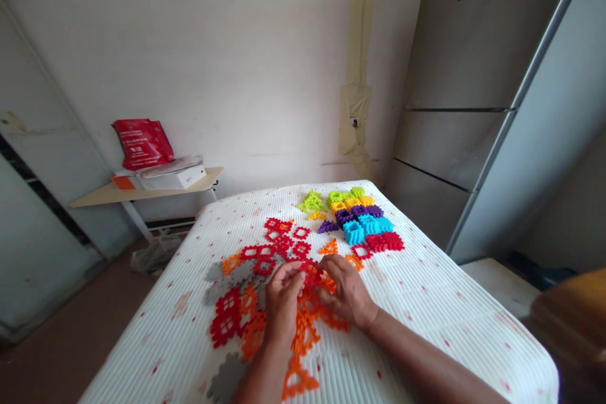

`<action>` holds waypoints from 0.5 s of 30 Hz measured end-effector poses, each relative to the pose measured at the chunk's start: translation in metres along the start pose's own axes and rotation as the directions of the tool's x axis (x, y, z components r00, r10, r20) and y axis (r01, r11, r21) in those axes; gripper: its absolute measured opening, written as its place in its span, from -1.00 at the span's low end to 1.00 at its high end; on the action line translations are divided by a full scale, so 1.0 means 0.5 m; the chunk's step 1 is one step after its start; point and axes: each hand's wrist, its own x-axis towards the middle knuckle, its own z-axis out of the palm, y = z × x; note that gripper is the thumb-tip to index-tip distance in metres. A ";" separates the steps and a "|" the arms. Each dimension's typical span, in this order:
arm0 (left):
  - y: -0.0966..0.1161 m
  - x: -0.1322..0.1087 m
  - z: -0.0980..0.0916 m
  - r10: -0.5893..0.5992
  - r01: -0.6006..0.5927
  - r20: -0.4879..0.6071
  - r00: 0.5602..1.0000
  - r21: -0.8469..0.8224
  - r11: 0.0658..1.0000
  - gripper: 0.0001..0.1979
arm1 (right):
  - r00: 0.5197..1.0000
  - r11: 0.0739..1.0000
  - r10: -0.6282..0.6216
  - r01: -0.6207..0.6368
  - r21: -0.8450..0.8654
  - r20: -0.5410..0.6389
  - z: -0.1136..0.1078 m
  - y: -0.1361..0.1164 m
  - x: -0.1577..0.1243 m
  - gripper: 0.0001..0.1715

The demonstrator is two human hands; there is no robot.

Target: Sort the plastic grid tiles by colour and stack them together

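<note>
My left hand (283, 297) is closed, thumb and fingers pinched at the edge of a red interlocking tile (310, 273) over the pile. Close by on the right, my right hand (348, 293) curves over red and orange pieces, its thumb and fingers apart; its fingertips are partly hidden. Below the hands lie orange interlocking tiles (307, 331). Red window-patterned tiles (226, 319) and grey pieces (230, 377) sit left of my left hand. Loose red square frames (302, 233) are spread beyond both hands.
At the table's far right stand rows of stacked tiles: light blue (354, 232), purple (344, 216), yellow, green and red (392, 241). A green triangular piece (312, 201) lies beside them. A fridge (454, 107) rises to the right; a side shelf (95, 194) holds a red bag (142, 144).
</note>
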 end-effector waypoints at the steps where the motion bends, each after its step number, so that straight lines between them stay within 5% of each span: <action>1: 0.000 -0.001 0.000 -0.001 0.001 0.001 1.000 0.017 1.000 -0.67 | 1.000 1.000 0.007 -0.007 -0.008 0.011 0.002 0.000 -0.002 -0.69; 6: 0.007 -0.011 0.003 0.005 -0.006 0.011 1.000 0.071 0.997 -0.59 | 0.998 0.998 0.032 -0.030 -0.058 0.049 0.001 0.005 -0.004 -0.62; 10: 0.015 -0.014 0.001 0.080 -0.080 0.006 0.997 0.124 0.989 -0.55 | 0.990 0.968 0.114 -0.129 -0.215 -0.081 -0.039 0.044 0.007 -0.65; 15: 0.013 -0.003 -0.012 0.117 -0.110 -0.039 0.992 0.151 0.982 -0.58 | 0.877 0.728 0.389 -0.481 -0.489 -0.283 -0.119 0.137 0.007 -0.74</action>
